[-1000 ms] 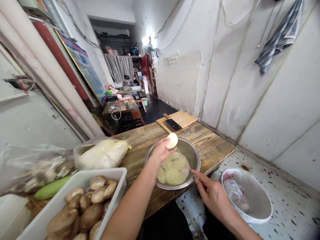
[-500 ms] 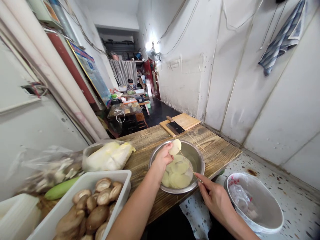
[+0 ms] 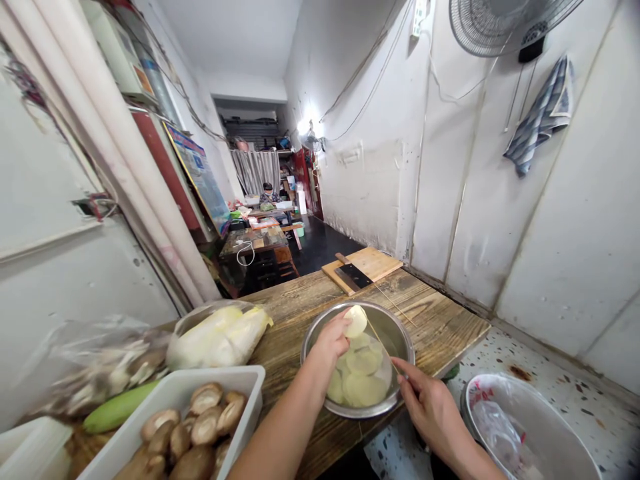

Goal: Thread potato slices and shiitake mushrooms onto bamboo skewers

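Over a round metal bowl (image 3: 310,333), my left hand (image 3: 333,337) is closed on a pale potato slice (image 3: 356,321). Several more potato slices (image 3: 364,390) lie in the bowl, seemingly in water. My right hand (image 3: 423,400) pinches the near end of a thin wooden skewer (image 3: 381,342) at the bowl's right side. The skewer's far end reaches the right edge of the held slice; whether it has pierced the slice I cannot tell.
Behind the bowl a cleaver (image 3: 354,275) rests on a cutting board (image 3: 380,263), with another skewer (image 3: 395,303) beside it. A white bin of mushrooms (image 3: 205,407), bagged cabbage (image 3: 220,337) and a green gourd (image 3: 117,408) stand left. A lined bucket (image 3: 540,413) stands right. Someone (image 3: 269,192) sits far back.
The camera view has tilted up, bringing a wall fan into sight. The slice and skewer are still in my hands, and the skewer now slopes more steeply, meeting the slice's right edge.
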`<act>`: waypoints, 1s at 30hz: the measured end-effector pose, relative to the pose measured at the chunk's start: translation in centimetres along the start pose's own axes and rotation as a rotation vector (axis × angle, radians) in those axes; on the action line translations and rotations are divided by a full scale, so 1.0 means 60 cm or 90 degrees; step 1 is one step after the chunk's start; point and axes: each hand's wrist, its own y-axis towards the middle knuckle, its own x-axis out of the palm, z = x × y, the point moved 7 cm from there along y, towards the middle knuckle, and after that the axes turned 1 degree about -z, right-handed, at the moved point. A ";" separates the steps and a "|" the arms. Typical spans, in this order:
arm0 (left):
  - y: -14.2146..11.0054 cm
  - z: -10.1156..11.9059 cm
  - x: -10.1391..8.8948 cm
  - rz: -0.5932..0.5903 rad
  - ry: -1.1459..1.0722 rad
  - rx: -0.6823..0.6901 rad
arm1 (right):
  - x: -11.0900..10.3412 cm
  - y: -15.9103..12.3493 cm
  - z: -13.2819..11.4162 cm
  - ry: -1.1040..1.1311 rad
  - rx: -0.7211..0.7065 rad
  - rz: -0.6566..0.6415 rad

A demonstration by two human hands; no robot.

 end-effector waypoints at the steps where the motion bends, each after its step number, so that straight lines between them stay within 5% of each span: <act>1: 0.000 0.001 -0.001 0.004 -0.003 0.002 | -0.002 0.002 0.001 -0.006 0.001 0.007; 7: -0.004 0.011 0.001 0.018 -0.066 0.005 | -0.001 0.005 0.009 -0.044 0.008 0.027; 15: -0.022 0.020 0.037 -0.096 -0.167 0.006 | 0.001 0.000 0.004 -0.028 -0.012 0.023; 30: -0.031 0.016 0.043 -0.159 -0.063 -0.005 | -0.010 -0.001 0.009 -0.073 0.006 0.004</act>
